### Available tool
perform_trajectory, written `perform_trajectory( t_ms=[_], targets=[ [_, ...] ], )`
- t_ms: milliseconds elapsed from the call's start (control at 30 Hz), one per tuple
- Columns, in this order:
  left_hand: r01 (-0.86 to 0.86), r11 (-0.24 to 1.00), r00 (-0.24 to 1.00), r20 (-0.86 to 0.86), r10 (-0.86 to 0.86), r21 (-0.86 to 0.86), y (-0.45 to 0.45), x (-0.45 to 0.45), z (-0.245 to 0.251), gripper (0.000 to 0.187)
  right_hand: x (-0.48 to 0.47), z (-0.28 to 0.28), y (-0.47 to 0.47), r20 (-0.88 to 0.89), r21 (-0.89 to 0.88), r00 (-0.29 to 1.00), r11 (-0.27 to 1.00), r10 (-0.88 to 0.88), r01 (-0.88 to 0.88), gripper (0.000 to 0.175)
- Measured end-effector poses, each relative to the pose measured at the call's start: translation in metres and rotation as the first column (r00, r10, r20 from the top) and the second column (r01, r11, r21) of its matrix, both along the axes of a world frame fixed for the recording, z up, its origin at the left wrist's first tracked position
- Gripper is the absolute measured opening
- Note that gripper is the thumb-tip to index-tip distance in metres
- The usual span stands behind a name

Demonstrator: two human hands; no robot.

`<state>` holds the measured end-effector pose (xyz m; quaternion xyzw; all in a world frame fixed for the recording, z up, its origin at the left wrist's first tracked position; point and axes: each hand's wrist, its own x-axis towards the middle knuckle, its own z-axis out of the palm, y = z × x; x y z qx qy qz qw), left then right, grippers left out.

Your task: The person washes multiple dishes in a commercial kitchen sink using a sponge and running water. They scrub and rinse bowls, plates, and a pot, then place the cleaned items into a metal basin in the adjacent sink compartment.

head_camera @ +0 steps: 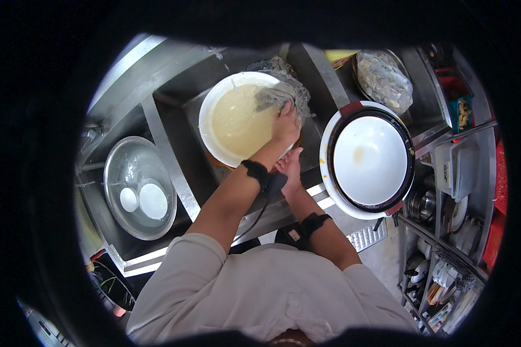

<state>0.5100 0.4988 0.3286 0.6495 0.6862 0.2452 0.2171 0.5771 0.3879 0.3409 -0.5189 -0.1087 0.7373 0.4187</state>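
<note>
A white basin (212, 100) of cloudy, pale yellow liquid (239, 121) stands in the middle sink compartment (178, 126). My left hand (285, 126) reaches across its right side, fingers closed on a clear plastic bag (301, 93) draped over the rim. Part of the bag looks wet and grey where it meets the liquid. Below, my right hand (291, 167) is at the basin's lower right rim, palm up and thumb out. Its other fingers are partly hidden by the left forearm and rim, so its hold is unclear. Something orange (219, 161) shows under the basin.
To the left, a metal bowl (113, 186) holds water and two white round pieces. A large white dish in a black ring (369, 160) rests at the right over the sink edge. Behind it sits a filled plastic bag (384, 80). Shelves (438, 217) with dishes line the right.
</note>
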Motion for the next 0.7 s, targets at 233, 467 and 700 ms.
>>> perform_trajectory(
  t_ms=[233,467,700],
  targets=[
    [0.215,0.955,0.975,-0.019,-0.223,-0.203,-0.127,-0.048,0.039,0.031,0.000,-0.011,0.007,-0.030,-0.001,0.999,0.999,-0.036,0.036,0.060],
    [0.094,0.968,0.826,-0.524,-0.206,-0.234,-0.148,-0.163,0.064,0.028,-0.016,-0.026,0.024,0.723,-0.009,0.654,0.951,0.220,-0.310,0.056],
    [-0.191,0.981,0.746,-0.655,0.124,-0.032,-0.037,-0.183,0.028,0.037,-0.020,-0.024,0.022,0.776,0.051,0.616,0.959,0.138,-0.280,0.047]
  ],
)
